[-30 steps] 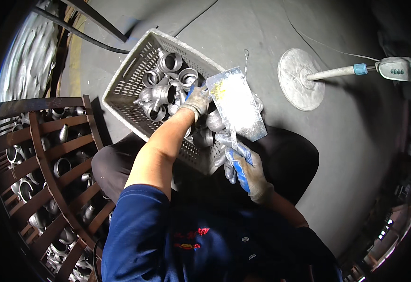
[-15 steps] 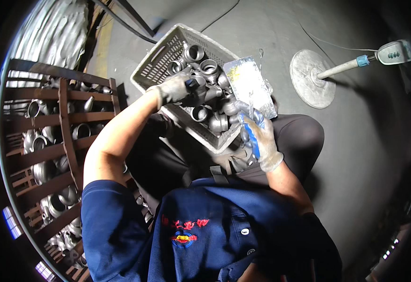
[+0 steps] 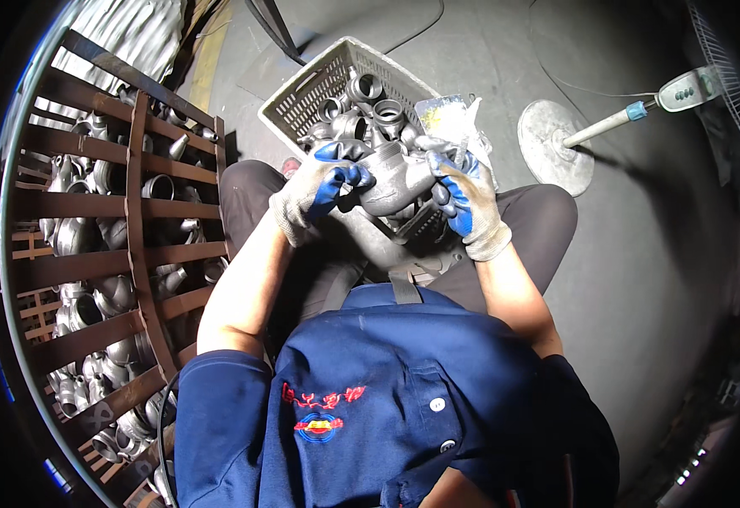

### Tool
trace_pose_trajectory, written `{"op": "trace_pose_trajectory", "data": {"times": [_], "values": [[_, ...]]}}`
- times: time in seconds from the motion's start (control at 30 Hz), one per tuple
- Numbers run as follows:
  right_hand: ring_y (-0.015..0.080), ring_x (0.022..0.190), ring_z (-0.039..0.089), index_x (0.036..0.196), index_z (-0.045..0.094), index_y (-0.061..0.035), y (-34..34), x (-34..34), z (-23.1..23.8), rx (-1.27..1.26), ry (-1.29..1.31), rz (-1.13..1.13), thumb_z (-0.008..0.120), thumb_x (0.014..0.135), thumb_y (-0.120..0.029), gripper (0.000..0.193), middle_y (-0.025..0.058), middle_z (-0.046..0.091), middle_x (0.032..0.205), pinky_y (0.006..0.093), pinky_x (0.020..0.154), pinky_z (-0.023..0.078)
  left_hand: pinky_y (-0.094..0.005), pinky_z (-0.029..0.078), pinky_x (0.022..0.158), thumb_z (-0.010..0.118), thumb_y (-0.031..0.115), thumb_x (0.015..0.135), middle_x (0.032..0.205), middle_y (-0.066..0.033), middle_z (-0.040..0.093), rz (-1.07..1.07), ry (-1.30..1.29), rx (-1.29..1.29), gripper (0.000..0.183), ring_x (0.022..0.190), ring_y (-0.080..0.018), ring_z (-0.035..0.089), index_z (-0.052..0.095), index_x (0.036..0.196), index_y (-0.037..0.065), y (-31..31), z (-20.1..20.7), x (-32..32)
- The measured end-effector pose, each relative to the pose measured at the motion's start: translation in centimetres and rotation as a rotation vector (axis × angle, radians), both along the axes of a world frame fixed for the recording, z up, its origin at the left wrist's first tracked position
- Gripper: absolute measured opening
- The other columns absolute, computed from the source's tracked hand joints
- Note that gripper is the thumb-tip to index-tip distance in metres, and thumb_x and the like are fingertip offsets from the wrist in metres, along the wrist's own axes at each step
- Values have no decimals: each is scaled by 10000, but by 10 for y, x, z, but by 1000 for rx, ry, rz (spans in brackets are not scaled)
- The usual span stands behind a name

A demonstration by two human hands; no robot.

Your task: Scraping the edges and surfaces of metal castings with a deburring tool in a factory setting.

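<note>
Right now your left hand (image 3: pixel 317 188) and right hand (image 3: pixel 464 196), both in grey gloves with blue fingers, are closed on opposite ends of one grey metal pipe fitting (image 3: pixel 393 179), held between them above your lap, just at the near edge of the basket. Your left grips its end at nine o'clock, your right wraps the end at three o'clock, where a clear plastic bag (image 3: pixel 450 114) also shows just above your right fingers; whether that hand pinches the bag I cannot tell.

Judging by its thick cast walls, the fitting is heavy, rigid and hard, not fragile. Its smooth rounded body could turn in the glove, so hold it by the collars at the openings, where the rim gives purchase.

At twelve o'clock from your hands sits the grey plastic basket (image 3: pixel 302 102), filled with more such fittings. At nine o'clock stands a rusty brown metal crate (image 3: pixel 137 212) holding many more. At two o'clock, a standing fan's round base (image 3: pixel 552 148) rests on the grey floor.
</note>
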State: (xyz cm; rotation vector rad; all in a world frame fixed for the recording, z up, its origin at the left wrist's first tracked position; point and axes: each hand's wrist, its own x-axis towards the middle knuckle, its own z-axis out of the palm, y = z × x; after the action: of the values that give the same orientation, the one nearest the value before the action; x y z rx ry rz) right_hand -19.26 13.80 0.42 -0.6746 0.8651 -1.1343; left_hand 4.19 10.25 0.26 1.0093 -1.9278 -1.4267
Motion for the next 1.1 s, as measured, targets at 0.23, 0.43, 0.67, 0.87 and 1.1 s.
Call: {"op": "trace_pose_trajectory", "data": {"times": [0.23,0.43,0.67,0.87,1.1], "values": [[-1,460,380,1079,589,2,10,-4,0,-140,174,-223,538,892,-138,239,28,610,839,140,378,285,-321,478,813,446,254,942,1089,-95,581,506,680,490,356,943,-177,564,484,1209,22,31,-3,-10],[22,416,402,1079,545,-2,13,-8,-8,27,56,-190,575,860,-112,247,6,559,729,153,309,276,-348,507,839,425,231,956,1114,-110,562,254,313,206,352,1016,-203,576,469,1211,-9,59,-13,-9],[21,466,373,1130,557,2,13,-14,-22,75,-79,-220,501,907,-152,277,-13,536,712,165,364,287,-349,497,865,456,134,936,1074,-143,590,457,841,582,313,998,-238,600,472,1202,-30,61,3,-15],[25,438,356,1131,560,-9,17,-13,-26,63,14,-241,499,911,-178,284,-16,529,704,180,341,282,-297,514,787,475,130,928,1033,-104,599,518,765,564,321,913,-180,612,479,1208,-25,61,9,-18],[27,380,335,1134,557,-32,21,-7,-22,115,178,-270,517,911,-232,303,-28,503,638,196,325,275,-257,517,739,483,131,929,1014,-79,597,541,711,527,309,836,-145,608,489,1199,-19,59,0,-14]]}}
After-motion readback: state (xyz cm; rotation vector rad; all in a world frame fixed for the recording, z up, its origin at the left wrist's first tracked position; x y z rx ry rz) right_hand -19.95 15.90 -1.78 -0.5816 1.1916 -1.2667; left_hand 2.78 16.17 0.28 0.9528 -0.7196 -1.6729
